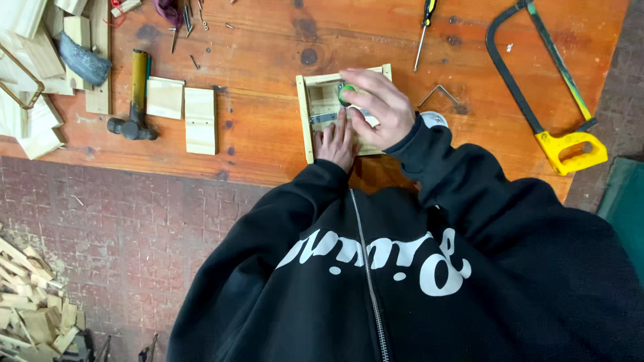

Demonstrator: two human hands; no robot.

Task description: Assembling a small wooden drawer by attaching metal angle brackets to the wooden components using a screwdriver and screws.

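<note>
A small pale wooden box frame [307, 114] lies on the orange wooden table [261, 40] near its front edge. My left hand [337, 139] rests flat on the box's bottom, fingers pointing at a small metal hinge [323, 118]. My right hand [378, 107] is curled over the box, gripping a tool with a green handle [345, 94] that points down into it. The tool's tip is hidden by my fingers.
A hammer [136, 100] and two pale wood pieces [200, 121] lie to the left, with wood offcuts [33, 60] at the far left. A screwdriver [424, 27] and loose nails lie at the back. A hacksaw [543, 87] with a yellow handle is on the right. Brick floor below.
</note>
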